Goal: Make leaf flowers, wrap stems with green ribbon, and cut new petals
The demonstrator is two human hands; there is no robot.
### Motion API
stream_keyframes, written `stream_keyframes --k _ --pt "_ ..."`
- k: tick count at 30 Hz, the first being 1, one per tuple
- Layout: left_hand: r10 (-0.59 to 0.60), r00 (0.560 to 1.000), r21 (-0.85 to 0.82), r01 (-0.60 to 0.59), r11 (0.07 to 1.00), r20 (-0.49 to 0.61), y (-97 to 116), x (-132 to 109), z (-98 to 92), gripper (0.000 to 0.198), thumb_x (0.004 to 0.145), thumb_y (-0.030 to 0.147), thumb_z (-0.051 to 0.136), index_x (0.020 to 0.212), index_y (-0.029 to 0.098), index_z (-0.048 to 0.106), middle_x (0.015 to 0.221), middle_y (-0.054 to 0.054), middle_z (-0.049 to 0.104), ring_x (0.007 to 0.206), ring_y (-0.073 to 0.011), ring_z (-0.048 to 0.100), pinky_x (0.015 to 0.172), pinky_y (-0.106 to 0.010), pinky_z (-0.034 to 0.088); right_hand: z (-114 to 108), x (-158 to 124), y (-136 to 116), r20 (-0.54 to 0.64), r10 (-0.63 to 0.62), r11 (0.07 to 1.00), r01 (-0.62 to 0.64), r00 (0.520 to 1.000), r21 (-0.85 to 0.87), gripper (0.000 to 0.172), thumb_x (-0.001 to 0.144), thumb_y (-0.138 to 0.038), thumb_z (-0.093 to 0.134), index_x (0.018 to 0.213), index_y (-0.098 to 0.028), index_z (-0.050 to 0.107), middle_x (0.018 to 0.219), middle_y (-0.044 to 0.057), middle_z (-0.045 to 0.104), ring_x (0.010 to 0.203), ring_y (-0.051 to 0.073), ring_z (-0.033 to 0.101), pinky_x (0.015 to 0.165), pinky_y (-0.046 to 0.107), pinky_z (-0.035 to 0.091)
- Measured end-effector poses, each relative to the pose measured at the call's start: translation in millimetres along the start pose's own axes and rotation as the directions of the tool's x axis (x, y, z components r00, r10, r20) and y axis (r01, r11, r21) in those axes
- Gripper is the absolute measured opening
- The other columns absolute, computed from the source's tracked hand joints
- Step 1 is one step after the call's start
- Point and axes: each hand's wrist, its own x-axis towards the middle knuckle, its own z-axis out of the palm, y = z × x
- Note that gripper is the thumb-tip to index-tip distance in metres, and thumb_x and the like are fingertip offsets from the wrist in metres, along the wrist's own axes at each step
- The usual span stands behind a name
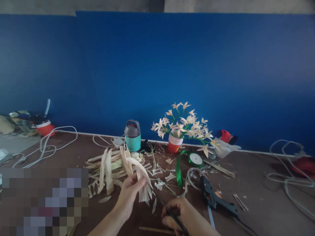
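Note:
My left hand (130, 191) pinches a pale, dried corn husk (140, 168) between thumb and fingers. The husk curls over the top of the hand, and its cut-looking lower end hangs down. In my right hand (180, 213) is a pair of dark scissors (172, 214), their blades pointing up and left at the husk's edge. How far apart the blades are is hard to make out. Left of the hands lies a pile of loose husks (107, 173). Small husk scraps (170, 177) are scattered beyond the right hand.
Right of my hands lies a black glue gun (216, 200) with its cord. Behind stand a green ribbon roll (196, 159), a red paper cup (174, 147) of husk flowers (189, 123) and a teal jar (133, 141). White cables (44, 147) cross the left; a blue panel (157, 65) backs the table.

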Motion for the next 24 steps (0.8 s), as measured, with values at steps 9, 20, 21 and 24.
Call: stream_keyframes --k 9,20,21,24 --pt "-0.049 0.999 -0.100 0.049 0.994 0.005 0.8 -0.5 2.6 0.026 0.057 0.030 0.081 0.074 0.015 0.070 0.064 -0.003 0.070 0.059 -0.0162 0.063 0.058 -0.024 0.048 -3.4 -4.9 -6.7 0.083 -0.016 0.996 0.008 0.996 0.089 0.019 0.069 -0.030 0.066 0.078 -0.013 0.064 0.042 -0.009 0.047 0.032 0.002 0.036 0.036 0.014 0.023" --pt "0.000 1.000 0.027 0.000 1.000 -0.009 0.8 3.1 0.0 0.029 0.058 0.034 0.079 0.075 0.013 0.070 0.064 -0.004 0.068 0.060 -0.0163 0.061 0.060 -0.025 0.047 -2.2 -3.4 -8.6 0.042 0.034 0.999 -0.035 0.999 0.017 0.016 0.069 -0.027 0.063 0.078 -0.014 0.063 0.041 -0.009 0.046 0.032 0.002 0.037 0.035 0.014 0.026" --pt "0.000 1.000 0.036 0.000 0.999 -0.013 1.2 3.1 0.3 0.029 0.057 0.035 0.079 0.075 0.013 0.070 0.064 -0.003 0.068 0.060 -0.0165 0.061 0.060 -0.025 0.047 -1.7 -3.4 -8.9 0.032 0.042 0.999 -0.042 0.999 0.008 0.015 0.068 -0.026 0.063 0.078 -0.015 0.063 0.041 -0.009 0.046 0.033 0.002 0.037 0.035 0.014 0.026" --pt "0.000 0.999 0.041 0.001 0.999 -0.033 1.8 2.3 1.6 0.030 0.056 0.035 0.080 0.075 0.013 0.070 0.064 -0.004 0.069 0.061 -0.0171 0.061 0.060 -0.026 0.047 -0.3 -4.1 -10.6 0.009 0.047 0.999 -0.046 0.999 -0.007 0.014 0.068 -0.025 0.062 0.078 -0.015 0.063 0.041 -0.009 0.045 0.033 0.003 0.037 0.035 0.013 0.027"
